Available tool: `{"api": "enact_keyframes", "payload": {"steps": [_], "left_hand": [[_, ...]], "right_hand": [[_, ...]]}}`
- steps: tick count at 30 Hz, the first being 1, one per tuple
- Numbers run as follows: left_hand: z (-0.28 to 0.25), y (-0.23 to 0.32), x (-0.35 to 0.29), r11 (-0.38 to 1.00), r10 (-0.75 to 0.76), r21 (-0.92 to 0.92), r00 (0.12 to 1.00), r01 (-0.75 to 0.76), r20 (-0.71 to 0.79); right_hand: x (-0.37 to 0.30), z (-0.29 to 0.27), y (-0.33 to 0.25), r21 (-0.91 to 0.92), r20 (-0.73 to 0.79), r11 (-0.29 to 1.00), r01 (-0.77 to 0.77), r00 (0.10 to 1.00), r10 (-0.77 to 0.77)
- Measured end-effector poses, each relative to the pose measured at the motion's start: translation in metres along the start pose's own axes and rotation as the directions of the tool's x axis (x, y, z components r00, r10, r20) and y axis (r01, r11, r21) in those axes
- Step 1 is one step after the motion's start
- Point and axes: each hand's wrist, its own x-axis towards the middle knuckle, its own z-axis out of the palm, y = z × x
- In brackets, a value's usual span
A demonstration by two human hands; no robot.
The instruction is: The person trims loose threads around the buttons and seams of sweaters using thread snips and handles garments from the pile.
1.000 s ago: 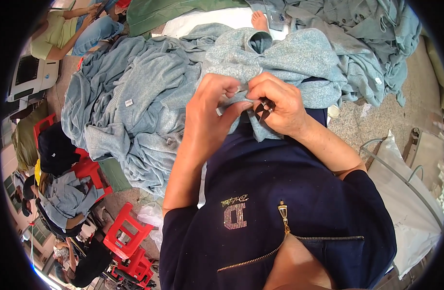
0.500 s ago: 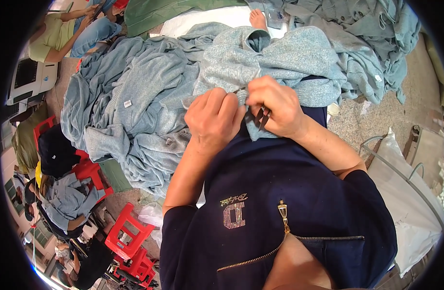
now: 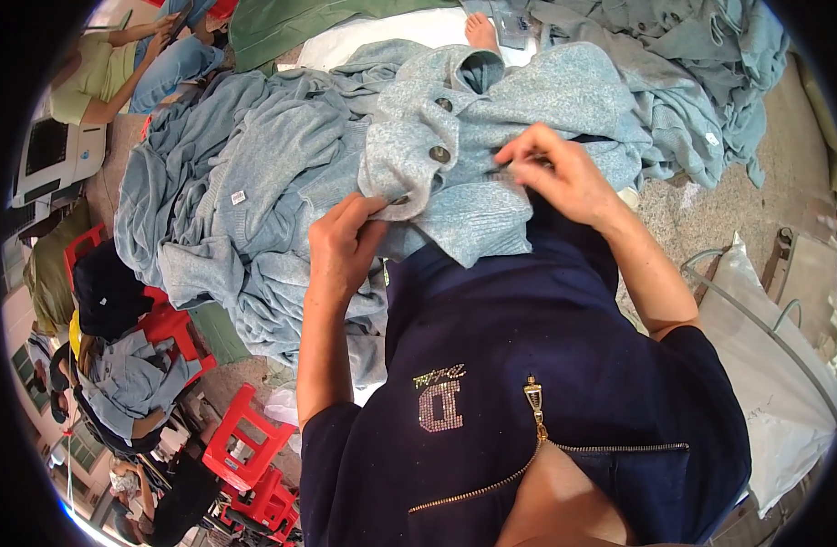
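A light grey-blue knit cardigan (image 3: 564,96) lies across my lap, its button edge turned up and its ribbed hem draped toward me. Dark round buttons (image 3: 439,154) show along that edge. My left hand (image 3: 341,244) pinches the lower corner of the button edge between thumb and fingers. To the right, my right hand (image 3: 569,178) is raised just above the knit, its fingers curled round dark thread snips, mostly hidden in the palm.
Heaped grey-blue knitwear (image 3: 263,164) spreads to the left, with another pile (image 3: 701,55) at the far right. Red plastic stools (image 3: 245,438) stand at lower left. A white sack (image 3: 765,365) is at my right. Another person (image 3: 118,68) sits at upper left.
My hands have moved apart: the left down and left, the right up and right with the snips. The cardigan's button edge, earlier bunched between them, now lies open with buttons showing.
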Motion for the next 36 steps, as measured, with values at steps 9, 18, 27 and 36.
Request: {"api": "enact_keyframes", "payload": {"steps": [9,18,27,36], "left_hand": [[-0.003,0.003,0.004,0.998,-0.031,-0.055,0.999,0.032,0.024],[-0.028,-0.031,-0.016,0.859,-0.394,-0.224,0.874,0.461,0.286],[-0.05,-0.038,-0.024,0.843,-0.431,-0.152,0.816,0.517,0.384],[-0.026,0.07,0.037,0.489,-0.05,-0.862,0.991,0.13,0.12]], "right_hand": [[0.014,0.009,-0.012,-0.283,0.384,0.941,0.187,0.921,-0.067],[-0.001,-0.013,-0.022,-0.466,0.159,0.869,0.165,0.982,-0.101],[0.004,-0.017,-0.02,-0.387,-0.062,0.906,0.173,0.975,-0.213],[0.012,0.02,-0.085,-0.719,0.041,0.153,0.678,0.261,-0.964]]}}
